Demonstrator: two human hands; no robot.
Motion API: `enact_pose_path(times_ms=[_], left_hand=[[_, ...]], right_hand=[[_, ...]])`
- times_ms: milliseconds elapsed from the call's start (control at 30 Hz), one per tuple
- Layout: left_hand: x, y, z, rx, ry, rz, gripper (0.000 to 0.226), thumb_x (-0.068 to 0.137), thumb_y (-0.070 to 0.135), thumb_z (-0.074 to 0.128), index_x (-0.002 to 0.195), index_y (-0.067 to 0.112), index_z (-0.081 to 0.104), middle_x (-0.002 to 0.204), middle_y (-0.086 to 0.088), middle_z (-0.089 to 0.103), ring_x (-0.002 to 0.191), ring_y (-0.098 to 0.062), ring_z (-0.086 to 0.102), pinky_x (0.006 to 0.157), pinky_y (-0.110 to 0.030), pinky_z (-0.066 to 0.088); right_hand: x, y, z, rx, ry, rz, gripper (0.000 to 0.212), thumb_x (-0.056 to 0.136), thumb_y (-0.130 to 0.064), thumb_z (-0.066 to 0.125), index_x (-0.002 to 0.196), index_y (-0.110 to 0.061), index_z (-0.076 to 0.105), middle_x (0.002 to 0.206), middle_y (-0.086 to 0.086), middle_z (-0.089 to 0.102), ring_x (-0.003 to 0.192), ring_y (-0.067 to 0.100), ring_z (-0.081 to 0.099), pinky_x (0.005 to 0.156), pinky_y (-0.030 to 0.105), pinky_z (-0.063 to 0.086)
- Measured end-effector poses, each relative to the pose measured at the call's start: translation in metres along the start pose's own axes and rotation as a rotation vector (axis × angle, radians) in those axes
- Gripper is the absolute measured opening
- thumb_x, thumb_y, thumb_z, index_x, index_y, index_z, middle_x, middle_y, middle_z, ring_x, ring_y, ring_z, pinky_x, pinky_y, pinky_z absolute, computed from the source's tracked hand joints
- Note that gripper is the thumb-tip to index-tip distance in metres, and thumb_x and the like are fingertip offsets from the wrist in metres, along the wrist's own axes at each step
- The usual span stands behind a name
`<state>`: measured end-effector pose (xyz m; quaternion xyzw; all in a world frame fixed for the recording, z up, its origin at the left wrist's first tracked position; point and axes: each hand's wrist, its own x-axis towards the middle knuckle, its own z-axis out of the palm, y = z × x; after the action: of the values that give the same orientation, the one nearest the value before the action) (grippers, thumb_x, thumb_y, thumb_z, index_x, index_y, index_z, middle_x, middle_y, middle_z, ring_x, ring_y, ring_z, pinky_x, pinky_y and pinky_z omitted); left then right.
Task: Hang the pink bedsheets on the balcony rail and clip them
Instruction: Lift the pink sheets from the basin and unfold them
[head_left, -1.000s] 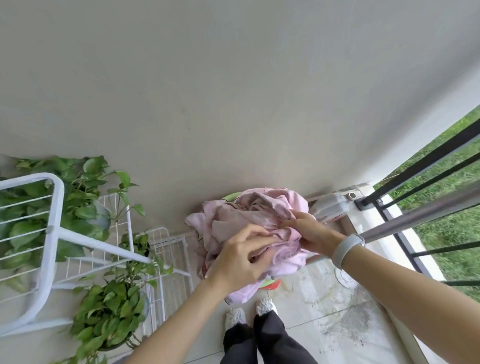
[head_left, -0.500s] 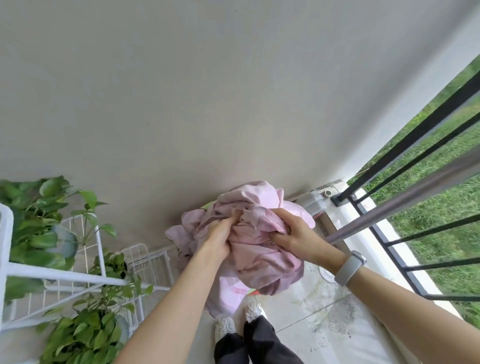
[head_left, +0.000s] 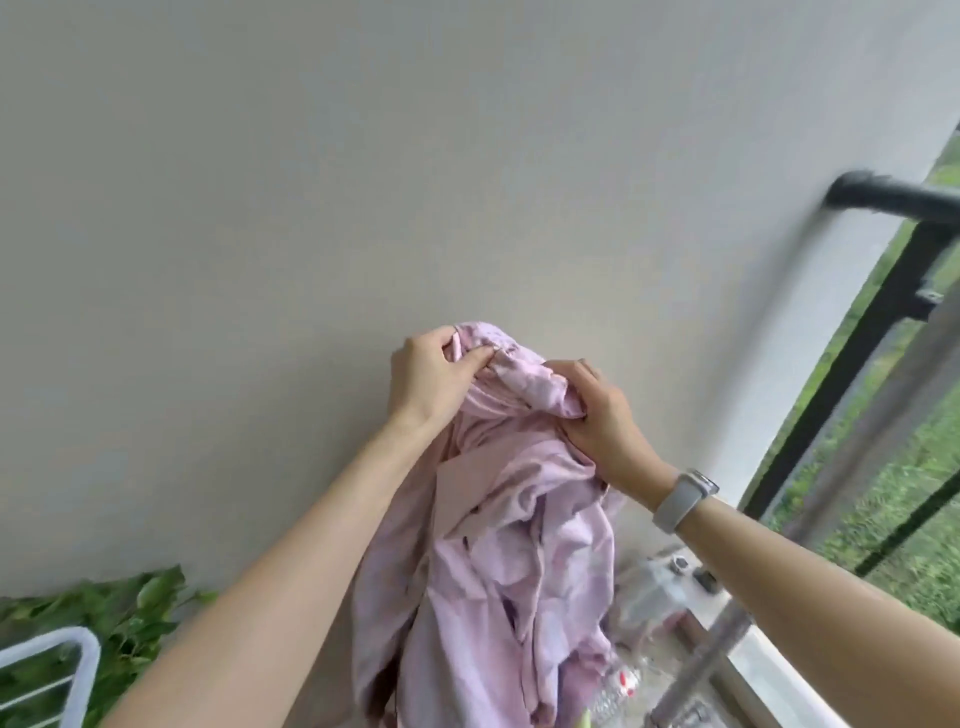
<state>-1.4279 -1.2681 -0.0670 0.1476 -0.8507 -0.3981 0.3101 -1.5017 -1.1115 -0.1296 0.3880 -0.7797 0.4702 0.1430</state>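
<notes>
Hanging in one crumpled bundle from two hands, the pink sheet (head_left: 498, 545) is held up in front of the plain grey wall (head_left: 311, 208), its top edge bunched between them and the rest drooping in folds toward the floor. How many sheets make up the bundle cannot be told. The left hand (head_left: 434, 379) pinches the upper left of the gathered edge, thumb and fingers closed on the cloth. The right hand (head_left: 602, 421) grips the bunch just beside it, lower and to the right, fingers curled tight around a fold. One pale watch (head_left: 683, 499) sits on the right wrist. The sheet is not on the rail (head_left: 883, 195); that dark bar juts from the wall at the upper right, well apart from the cloth, with black uprights below it and grass beyond. One grey pole (head_left: 706, 660) slants up at the lower right. Blurred clutter lies on the floor behind the sheet. At the lower left, a white rack (head_left: 78, 670) stands before leafy plants (head_left: 119, 613).
</notes>
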Motion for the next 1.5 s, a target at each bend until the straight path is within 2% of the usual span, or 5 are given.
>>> enact_pose_path(times_ms=[367, 533, 1000, 1200, 1500], left_hand=[[0.003, 0.051, -0.074, 0.134, -0.080, 0.411, 0.017, 0.075, 0.019, 0.072, 0.075, 0.008, 0.059, 0.057, 0.012, 0.049, 0.056, 0.009, 0.046, 0.055, -0.008, 0.034], [-0.033, 0.006, -0.060, -0.224, -0.173, 0.115, 0.030, 0.078, 0.004, 0.067, 0.063, 0.030, 0.066, 0.060, 0.017, 0.064, 0.062, -0.002, 0.054, 0.064, -0.015, 0.043], [-0.140, -0.069, -0.010, -0.403, -0.497, -0.164, 0.081, 0.055, 0.055, 0.070, 0.127, 0.040, 0.037, 0.125, 0.018, 0.046, 0.115, 0.013, 0.042, 0.092, -0.005, 0.035], [-0.161, -0.087, 0.032, -0.249, -0.249, -0.213, 0.031, 0.076, 0.004, 0.065, 0.083, 0.033, 0.055, 0.082, 0.014, 0.065, 0.083, -0.018, 0.063, 0.069, -0.014, 0.044], [-0.173, -0.087, 0.035, -0.321, -0.508, -0.233, 0.053, 0.063, 0.030, 0.077, 0.106, 0.033, 0.046, 0.107, 0.011, 0.062, 0.100, -0.009, 0.059, 0.085, -0.019, 0.045]], right_hand=[[0.049, -0.079, -0.053, 0.021, -0.395, -0.265, 0.103, 0.075, -0.011, 0.064, 0.137, -0.049, -0.008, 0.141, -0.019, 0.035, 0.108, 0.016, 0.058, 0.092, 0.036, 0.047], [0.012, -0.059, -0.023, -0.021, -0.379, -0.210, 0.043, 0.077, -0.019, 0.062, 0.119, -0.021, 0.053, 0.105, 0.003, 0.060, 0.091, 0.020, 0.059, 0.079, 0.041, 0.049], [-0.112, -0.023, 0.010, 0.044, -0.126, 0.247, 0.040, 0.075, -0.014, 0.072, 0.099, -0.022, 0.041, 0.096, 0.000, 0.051, 0.080, 0.010, 0.050, 0.068, 0.020, 0.036], [-0.107, -0.031, -0.010, 0.498, -0.702, 0.518, 0.086, 0.079, -0.021, 0.070, 0.139, -0.041, 0.012, 0.131, -0.006, 0.033, 0.104, -0.006, 0.049, 0.084, 0.015, 0.045], [-0.110, -0.020, 0.008, 0.279, -0.452, 0.698, 0.024, 0.080, -0.009, 0.063, 0.100, -0.005, 0.050, 0.077, 0.003, 0.055, 0.065, 0.009, 0.052, 0.056, 0.020, 0.045]])
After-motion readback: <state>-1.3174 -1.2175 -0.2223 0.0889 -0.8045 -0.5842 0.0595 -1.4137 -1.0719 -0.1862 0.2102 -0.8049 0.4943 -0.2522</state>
